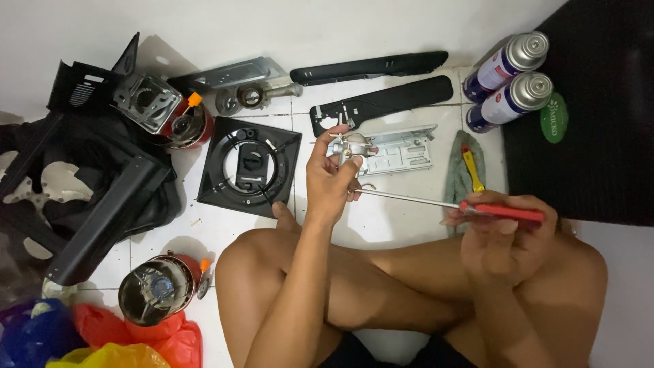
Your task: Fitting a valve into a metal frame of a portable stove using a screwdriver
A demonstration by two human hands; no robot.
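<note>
Our left hand pinches one small metal valve in its fingers above the floor's middle; our right hand grips one red-handled screwdriver, tip at the valve. We count two gas cans at the floor's far right edge, and two black bars beside them.

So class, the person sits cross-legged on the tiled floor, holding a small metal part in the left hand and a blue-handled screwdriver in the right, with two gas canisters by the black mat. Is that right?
Not quite. The head view shows the screwdriver in the right hand has a red handle, not blue. The rest holds: the left hand holds a small metal part, and two gas canisters lie by the black mat.
</note>
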